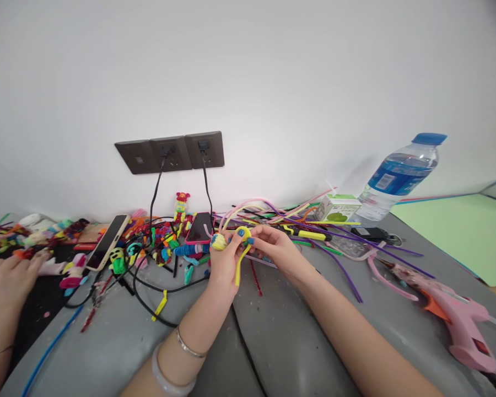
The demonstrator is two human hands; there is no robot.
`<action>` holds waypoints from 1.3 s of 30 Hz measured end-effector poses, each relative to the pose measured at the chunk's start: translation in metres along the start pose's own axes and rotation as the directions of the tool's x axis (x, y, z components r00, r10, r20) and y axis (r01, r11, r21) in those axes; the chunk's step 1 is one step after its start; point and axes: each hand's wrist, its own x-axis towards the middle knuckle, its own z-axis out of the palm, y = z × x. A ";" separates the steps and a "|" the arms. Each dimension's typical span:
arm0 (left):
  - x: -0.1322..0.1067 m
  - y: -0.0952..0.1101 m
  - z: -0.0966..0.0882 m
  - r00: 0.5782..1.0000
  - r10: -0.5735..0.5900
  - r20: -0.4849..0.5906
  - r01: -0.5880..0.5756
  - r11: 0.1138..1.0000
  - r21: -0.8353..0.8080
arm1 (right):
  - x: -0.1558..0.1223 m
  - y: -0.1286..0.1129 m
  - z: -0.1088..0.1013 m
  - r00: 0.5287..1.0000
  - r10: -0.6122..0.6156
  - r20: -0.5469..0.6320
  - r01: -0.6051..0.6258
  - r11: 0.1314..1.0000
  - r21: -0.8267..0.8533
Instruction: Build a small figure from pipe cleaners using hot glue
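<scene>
My left hand [225,262] is closed around a small yellow-and-blue fuzzy pipe-cleaner piece [219,241]. A yellow pipe cleaner [238,267] loops over the top of the fingers, and its loose end hangs down along the thumb. From the right, my right hand [275,249] pinches that yellow pipe cleaner between thumb and fingertips, close to the left thumb. Both hands meet above the grey table [273,336]. Just behind them lie a phone with a pink edge [199,227] and a heap of loose pipe cleaners [268,209].
A pink glue gun [458,314] lies at right, near a water bottle [400,176], a drink carton [338,208] and a yellow-black cutter [308,233]. Pipe-cleaner figures [118,261], another phone [108,242] and black cables [157,317] spread leftward. Another person's hand [12,278] is at far left.
</scene>
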 end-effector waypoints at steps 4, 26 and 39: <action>0.000 -0.002 -0.001 1.000 0.010 -0.002 -0.010 1.000 0.003 | 0.000 0.002 0.001 1.000 0.015 -0.002 -0.015 1.000 0.000; 0.013 0.014 -0.021 0.690 0.067 0.721 -0.695 0.339 0.634 | -0.009 -0.034 -0.052 0.924 0.274 0.265 -0.286 0.958 0.008; 0.016 0.016 -0.022 0.794 0.099 0.600 -0.598 0.301 0.742 | -0.008 -0.030 -0.046 0.922 0.276 0.272 -0.298 0.954 0.039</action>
